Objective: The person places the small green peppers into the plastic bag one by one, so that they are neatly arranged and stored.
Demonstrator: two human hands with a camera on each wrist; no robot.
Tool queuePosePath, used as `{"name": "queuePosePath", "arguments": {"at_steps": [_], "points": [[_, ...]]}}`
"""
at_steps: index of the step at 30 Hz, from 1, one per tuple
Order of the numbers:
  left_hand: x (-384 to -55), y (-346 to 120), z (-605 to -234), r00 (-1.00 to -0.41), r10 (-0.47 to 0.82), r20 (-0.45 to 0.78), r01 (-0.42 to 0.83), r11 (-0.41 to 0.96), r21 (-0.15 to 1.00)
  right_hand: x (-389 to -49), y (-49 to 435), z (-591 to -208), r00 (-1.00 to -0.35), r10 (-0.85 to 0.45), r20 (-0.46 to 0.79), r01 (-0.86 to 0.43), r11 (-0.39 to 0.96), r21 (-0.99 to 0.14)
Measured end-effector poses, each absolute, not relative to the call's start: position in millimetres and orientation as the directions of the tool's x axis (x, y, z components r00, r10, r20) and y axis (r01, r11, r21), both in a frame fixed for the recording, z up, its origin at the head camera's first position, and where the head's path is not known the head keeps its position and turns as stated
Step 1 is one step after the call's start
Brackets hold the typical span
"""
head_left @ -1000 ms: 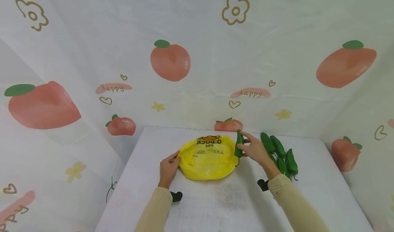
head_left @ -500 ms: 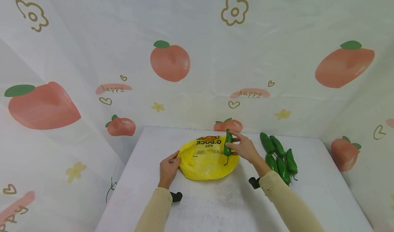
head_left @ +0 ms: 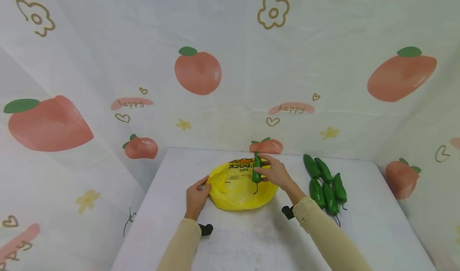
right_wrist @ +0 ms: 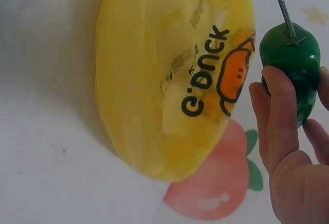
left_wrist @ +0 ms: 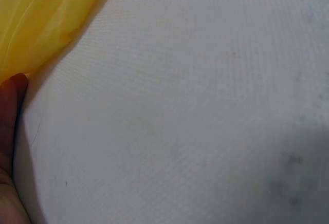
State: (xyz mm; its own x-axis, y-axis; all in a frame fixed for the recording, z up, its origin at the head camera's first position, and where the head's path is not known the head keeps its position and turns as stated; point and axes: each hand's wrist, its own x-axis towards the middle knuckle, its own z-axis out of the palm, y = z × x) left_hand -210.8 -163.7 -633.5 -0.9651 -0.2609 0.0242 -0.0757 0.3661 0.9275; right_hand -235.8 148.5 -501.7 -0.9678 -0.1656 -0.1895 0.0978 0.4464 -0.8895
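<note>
A yellow plastic bag (head_left: 230, 201) with a printed duck and "G.DUCK KIDS" lies on the table, its mouth spread wide. At its left rim my left hand (head_left: 196, 198) pinches the edge; in the left wrist view only a strip of fingers (left_wrist: 9, 126) shows beside the yellow film (left_wrist: 43, 21). My right hand (head_left: 277, 174) grips a green chili pepper (head_left: 256, 171) over the right half of the bag, stem hanging down. In the right wrist view, fingers (right_wrist: 282, 111) and thumb close round the glossy pepper (right_wrist: 288, 49), next to the bag (right_wrist: 133, 100).
Several more green chili peppers (head_left: 330, 197) lie grouped at the right of the white table (head_left: 248, 239). A pale curtain (head_left: 230, 115) printed with peaches and flowers stands along the back and sides. Black wrist cameras sit under both sleeves.
My right hand has moved left with the pepper, from beside the bag's right rim to over its opening. The left hand has stayed on the bag's edge.
</note>
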Motion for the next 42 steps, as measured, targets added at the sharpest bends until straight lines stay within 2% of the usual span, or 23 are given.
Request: {"name": "queuePosePath", "arguments": {"at_steps": [20,26,42], "points": [[-210,-164,-626,-0.965,-0.263,0.019,-0.081,0.365,0.927,-237,107,-521,-0.953,-0.249,-0.174,0.035,0.479,-0.877],[-209,-165,-626,-0.963,-0.27,-0.011,-0.109,0.35,0.93,-234,96,-527,-0.946,-0.261,-0.191,0.048,0.47,-0.882],[-208,-163,-632,-0.96,-0.279,0.008,-0.095,0.353,0.931,-229,75,-541,-0.937,-0.264,-0.229,0.076,0.486,-0.87]]}}
